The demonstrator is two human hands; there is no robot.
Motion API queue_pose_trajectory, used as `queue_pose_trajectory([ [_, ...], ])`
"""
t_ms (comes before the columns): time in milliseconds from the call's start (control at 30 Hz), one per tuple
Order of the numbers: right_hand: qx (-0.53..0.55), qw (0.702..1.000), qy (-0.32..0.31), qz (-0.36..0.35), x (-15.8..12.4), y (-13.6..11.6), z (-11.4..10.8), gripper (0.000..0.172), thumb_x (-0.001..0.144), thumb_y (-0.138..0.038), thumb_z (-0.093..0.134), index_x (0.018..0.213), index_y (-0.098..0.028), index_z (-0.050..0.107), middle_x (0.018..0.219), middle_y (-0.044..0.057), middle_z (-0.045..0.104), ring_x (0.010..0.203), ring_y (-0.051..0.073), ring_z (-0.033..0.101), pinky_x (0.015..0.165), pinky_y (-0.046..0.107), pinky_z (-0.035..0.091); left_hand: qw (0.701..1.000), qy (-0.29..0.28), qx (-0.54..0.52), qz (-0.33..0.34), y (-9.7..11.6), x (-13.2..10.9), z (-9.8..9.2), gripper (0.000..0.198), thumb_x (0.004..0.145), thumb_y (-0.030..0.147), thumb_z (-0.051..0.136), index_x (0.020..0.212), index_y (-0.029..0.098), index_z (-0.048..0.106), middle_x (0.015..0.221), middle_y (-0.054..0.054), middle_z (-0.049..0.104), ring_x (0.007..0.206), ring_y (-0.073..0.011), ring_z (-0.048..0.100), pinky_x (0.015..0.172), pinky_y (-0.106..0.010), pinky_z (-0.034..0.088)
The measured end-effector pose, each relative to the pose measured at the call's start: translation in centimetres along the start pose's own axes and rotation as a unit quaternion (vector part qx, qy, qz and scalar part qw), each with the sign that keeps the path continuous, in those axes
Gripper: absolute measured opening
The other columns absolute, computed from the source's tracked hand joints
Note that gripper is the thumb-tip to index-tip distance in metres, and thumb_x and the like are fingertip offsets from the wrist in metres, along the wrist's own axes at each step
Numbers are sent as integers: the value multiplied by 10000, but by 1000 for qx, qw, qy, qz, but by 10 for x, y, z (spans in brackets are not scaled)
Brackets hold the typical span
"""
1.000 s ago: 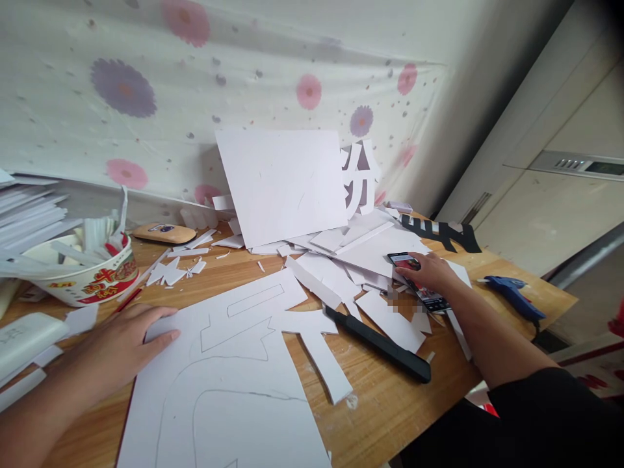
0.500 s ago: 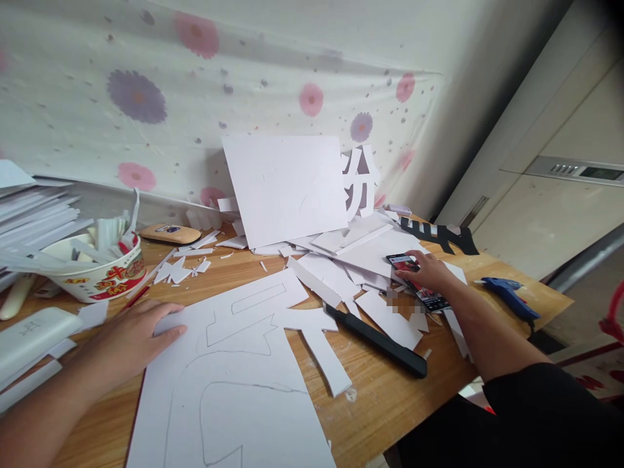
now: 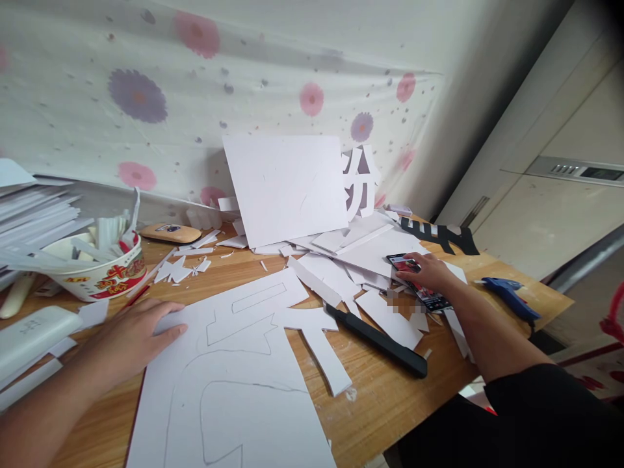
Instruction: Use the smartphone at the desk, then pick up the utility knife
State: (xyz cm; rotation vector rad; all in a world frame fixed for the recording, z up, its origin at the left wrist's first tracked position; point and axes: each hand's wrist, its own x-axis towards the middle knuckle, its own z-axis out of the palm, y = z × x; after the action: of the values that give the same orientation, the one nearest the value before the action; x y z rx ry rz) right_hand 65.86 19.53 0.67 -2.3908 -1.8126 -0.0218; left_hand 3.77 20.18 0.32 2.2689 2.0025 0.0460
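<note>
A white foam board (image 3: 248,416) with pencil-drawn outlines lies in front of me on the wooden table. My left hand (image 3: 141,335) rests flat on its upper left edge, thumb and fingers apart. To the right, my right hand (image 3: 431,270) lies across a phone (image 3: 424,294) with a lit screen; the thumb is at one long edge and the other fingers are partly hidden. The phone rests slanted on white scraps. Between board and phone lies a black-handled knife (image 3: 377,341), its blade end towards the scraps. A cut white piece (image 3: 324,357) sits beside the board.
A blue glue gun (image 3: 511,296) and black cut-out letters (image 3: 441,235) are at the right. A blank white board (image 3: 290,188) leans at the back among offcuts. On the left stand a paper bucket (image 3: 104,276) of clear sticks, a white case (image 3: 39,341) and an orange case (image 3: 170,233).
</note>
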Motion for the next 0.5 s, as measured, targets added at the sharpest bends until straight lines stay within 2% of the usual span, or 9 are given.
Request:
queue_pose_trajectory([
  [100, -2, 1000, -3, -9, 2, -2, 0, 718, 776, -693, 615, 1360, -277, 574, 1215, 150, 655, 1284, 382, 522, 1065, 508, 408, 1000, 5, 0, 8, 1, 0, -1, 684, 797, 565, 331, 1239, 142, 639, 1343, -128, 600, 1255, -306, 537, 1060, -421, 399],
  [267, 5, 1000, 10, -1, 4, 3, 4, 915, 729, -741, 625, 1458, -215, 454, 1326, 197, 599, 1272, 416, 530, 1031, 532, 429, 1000, 9, -2, 11, -2, 0, 1, 674, 809, 558, 339, 1242, 137, 636, 1358, -140, 588, 1277, -322, 519, 1059, -432, 394],
  [367, 15, 1000, 11, 1, 4, 9, 6, 899, 747, -742, 605, 1447, -202, 444, 1373, 206, 562, 1247, 387, 558, 988, 501, 471, 1000, 14, -9, 24, -6, 2, 5, 648, 822, 550, 361, 1240, 138, 636, 1333, -140, 604, 1249, -321, 536, 1043, -430, 405],
  [500, 19, 1000, 11, 8, 4, 13, 9, 840, 747, -735, 614, 1371, -182, 513, 1346, 217, 568, 1215, 374, 582, 974, 487, 481, 999, 18, -16, 32, -10, 4, 9, 633, 831, 554, 385, 1243, 145, 636, 1305, -133, 618, 1208, -316, 558, 1020, -432, 419],
])
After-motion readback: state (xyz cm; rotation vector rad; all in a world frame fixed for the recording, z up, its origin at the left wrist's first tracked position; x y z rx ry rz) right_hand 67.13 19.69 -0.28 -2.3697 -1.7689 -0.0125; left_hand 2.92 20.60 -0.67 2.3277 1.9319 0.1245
